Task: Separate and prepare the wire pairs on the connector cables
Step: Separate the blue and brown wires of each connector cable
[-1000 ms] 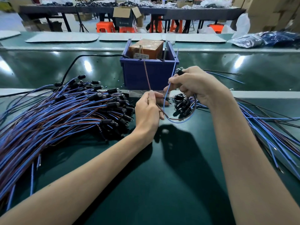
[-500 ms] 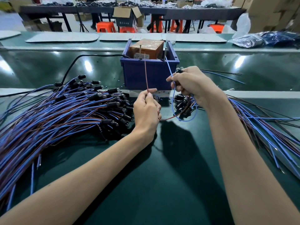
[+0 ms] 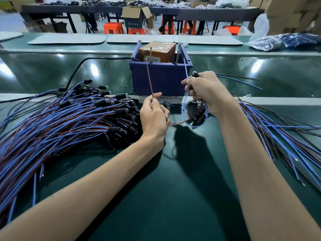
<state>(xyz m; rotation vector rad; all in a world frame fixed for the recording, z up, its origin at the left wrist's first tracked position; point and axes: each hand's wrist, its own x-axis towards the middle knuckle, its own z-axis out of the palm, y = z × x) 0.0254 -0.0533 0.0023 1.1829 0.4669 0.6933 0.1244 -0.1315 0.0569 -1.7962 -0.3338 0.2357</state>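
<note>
My left hand [image 3: 153, 117] pinches a brown wire [image 3: 149, 79] between thumb and forefinger; the wire's free end stands up in front of the blue bin. My right hand [image 3: 204, 91] grips a black connector [image 3: 194, 73] and pinches the blue wire [image 3: 185, 70] of the same cable, which loops down below the hand. The two wires are spread apart. A small cluster of black connectors [image 3: 194, 110] lies under my right hand. A big heap of blue and brown cables with black connectors [image 3: 69, 117] covers the green mat on the left.
A blue plastic bin [image 3: 159, 77] holding a brown box [image 3: 157, 51] stands just behind my hands. More blue and brown cables [image 3: 281, 134] fan out on the right. A black cord [image 3: 78, 66] curves into the bin. Plastic bags [image 3: 284, 42] lie at the far right.
My left hand has drawn the brown wire leftward and up while my right hand kept the blue one, so the two wire ends now stand wider apart.
</note>
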